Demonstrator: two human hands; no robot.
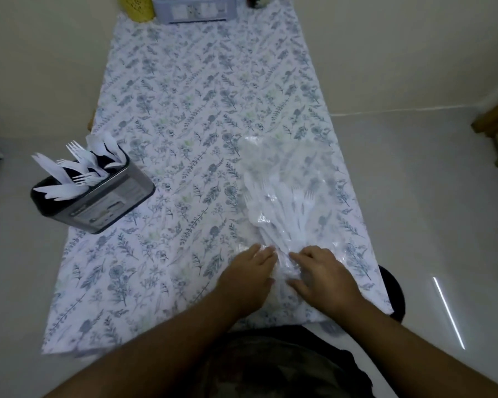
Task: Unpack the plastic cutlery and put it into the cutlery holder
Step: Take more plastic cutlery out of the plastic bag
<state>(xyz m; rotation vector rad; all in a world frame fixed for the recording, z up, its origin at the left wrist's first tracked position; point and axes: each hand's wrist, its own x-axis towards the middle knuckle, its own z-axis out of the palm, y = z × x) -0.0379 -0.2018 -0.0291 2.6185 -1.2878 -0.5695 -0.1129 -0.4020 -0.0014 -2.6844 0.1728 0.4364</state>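
- Clear plastic bag (285, 179) of white plastic cutlery lies flat on the floral tablecloth (184, 110), near right part of the table, gathered neck toward the person.
- Fork heads (299, 196) show through the film; blur and glare, so no reliable count of pieces inside. One bag.
- Left hand (247, 274) and right hand (319, 271) both sit on the bunched neck, one each side. Fingers look fairly straight, pressing or pulling the film; whether either really pinches it I cannot tell.
- Risk: film tears suddenly under a sideways pull, and cutlery scatters over the cloth or off the right table edge, which the bag is near.
- Risk: the bag slides on the smooth cloth if pulled rather than held down.
- Risk: thin fork tines could snag the film or bend if dragged out in a bunch.
- Cutlery holder (98, 196), one, dark with a metal side and label, stands well apart at the left table edge, partly overhanging it by the look; a knock while loading could tip it off.
- Holder already has white forks and knives (78, 170) sticking up, roughly eight or more, exact count unclear.
- Far end: one yellow container (138, 7), one grey box (196, 8), one small dark object (256, 1).
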